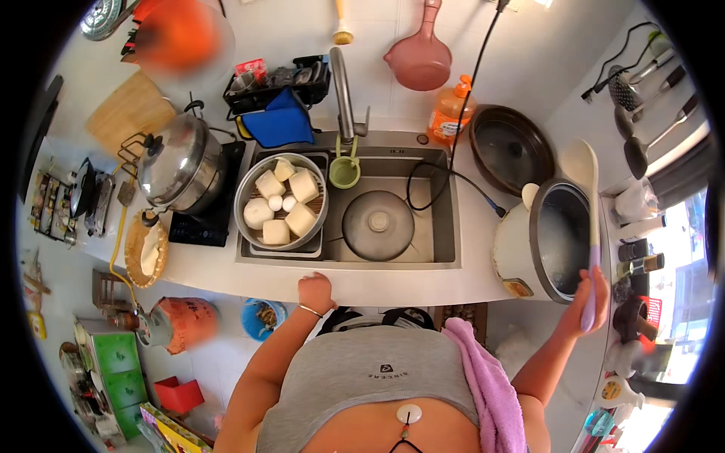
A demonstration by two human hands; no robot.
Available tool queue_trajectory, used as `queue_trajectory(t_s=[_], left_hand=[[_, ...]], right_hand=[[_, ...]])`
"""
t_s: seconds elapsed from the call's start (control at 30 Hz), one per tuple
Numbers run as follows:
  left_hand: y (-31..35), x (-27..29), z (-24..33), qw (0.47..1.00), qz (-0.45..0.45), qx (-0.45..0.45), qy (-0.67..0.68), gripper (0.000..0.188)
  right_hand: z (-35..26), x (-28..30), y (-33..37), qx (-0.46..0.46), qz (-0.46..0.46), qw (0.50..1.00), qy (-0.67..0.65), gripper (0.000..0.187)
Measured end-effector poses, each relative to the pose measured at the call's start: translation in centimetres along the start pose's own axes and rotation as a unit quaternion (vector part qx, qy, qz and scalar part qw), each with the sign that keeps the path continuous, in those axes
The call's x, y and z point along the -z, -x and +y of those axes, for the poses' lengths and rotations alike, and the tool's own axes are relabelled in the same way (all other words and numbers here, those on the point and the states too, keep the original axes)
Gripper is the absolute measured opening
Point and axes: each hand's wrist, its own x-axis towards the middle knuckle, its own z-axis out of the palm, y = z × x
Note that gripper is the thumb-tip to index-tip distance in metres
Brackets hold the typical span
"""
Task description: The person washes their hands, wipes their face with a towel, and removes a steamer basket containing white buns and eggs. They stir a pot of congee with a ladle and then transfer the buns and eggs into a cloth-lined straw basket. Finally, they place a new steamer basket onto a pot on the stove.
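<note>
Head view shows us a long spoon [593,226] at our right side, over the right part of the open mouth of a white pot [515,253]. Our right hand [593,300] is closed around the spoon's purple handle, low down, and we see nothing else in it. Our left hand [316,293] is curled by the front edge of the counter [385,281]; its palm is hidden, so we cannot tell if something small is in it. If our right hand grips too loosely, or the handle is wet, the spoon could slip and drop into the pot. If we swing it sideways, it could bump the rim and shake the pot, which sits near the counter's front edge. If the spoon is wet, drips could land on the black plug [498,212] that lies between the pot and the sink [362,266]. The spoon's big pale end points away from us, toward the back wall [529,98], and the handle's end points back toward us. Its long line runs nearly straight from front to back, with the big end leaning a tiny bit left. We cannot tell if it touches the rim.
</note>
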Motion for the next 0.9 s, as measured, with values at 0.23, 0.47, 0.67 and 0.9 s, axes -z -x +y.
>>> queue_trajectory(t_s=[0.23, 0.47, 0.67, 0.9], left_hand=[[-1.0, 0.4, -0.2, 0.999, -0.034, -0.024, -0.022, 0.084], [-1.1, -1.6, -0.7, 0.999, 0.011, -0.026, -0.045, 0.078], [-1.9, -2.9, -0.7, 0.998, -0.041, -0.008, -0.047, 0.116], [-2.4, -3.3, -1.1, 0.991, -0.103, 0.037, -0.076, 0.132]], right_hand=[[-3.1, -5.4, -0.7, -0.015, -0.119, 0.992, -0.030, 0.020], [-2.4, -7.0, -8.7, -0.329, -0.185, 0.884, -0.276, 0.022], [2.6, -6.0, -17.7, -0.263, -0.110, 0.945, -0.158, 0.017], [7.4, -6.5, -29.8, -0.172, 0.037, 0.983, 0.050, 0.034]])
